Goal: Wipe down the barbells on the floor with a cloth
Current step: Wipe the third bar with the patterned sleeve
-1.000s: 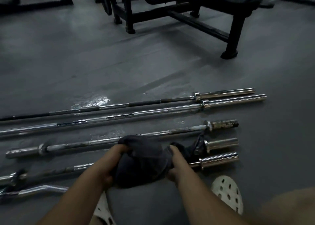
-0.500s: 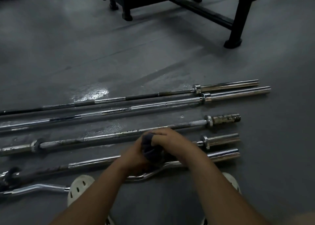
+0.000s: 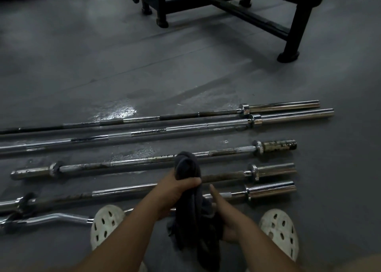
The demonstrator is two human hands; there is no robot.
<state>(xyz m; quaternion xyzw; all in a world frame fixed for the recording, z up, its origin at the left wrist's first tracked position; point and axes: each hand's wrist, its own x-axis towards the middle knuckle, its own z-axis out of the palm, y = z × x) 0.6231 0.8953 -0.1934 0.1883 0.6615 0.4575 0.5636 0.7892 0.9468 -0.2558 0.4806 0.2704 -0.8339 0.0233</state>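
On the grey floor (image 3: 82, 65), the barbells (image 3: 144, 160) are laid side by side, their long ends pointing left and right. Over the near ones a dark cloth (image 3: 186, 166) is gripped by the left hand (image 3: 175, 189) and held lower down by the right hand (image 3: 231, 220).

Cut-off bars, a half-buried grip

The farthest barbell (image 3: 185, 116) and second barbell (image 3: 185, 128) run off the left edge. The fourth barbell (image 3: 123, 190) disappears mid-shaft behind the left hand (image 3: 175, 189) and cloth (image 3: 187, 166). The curl bar (image 3: 57, 217) vanishes behind the left shoe (image 3: 105, 224). The right hand (image 3: 228, 222) hides its fingertips in the folds. The bench (image 3: 226, 5) is cropped above.
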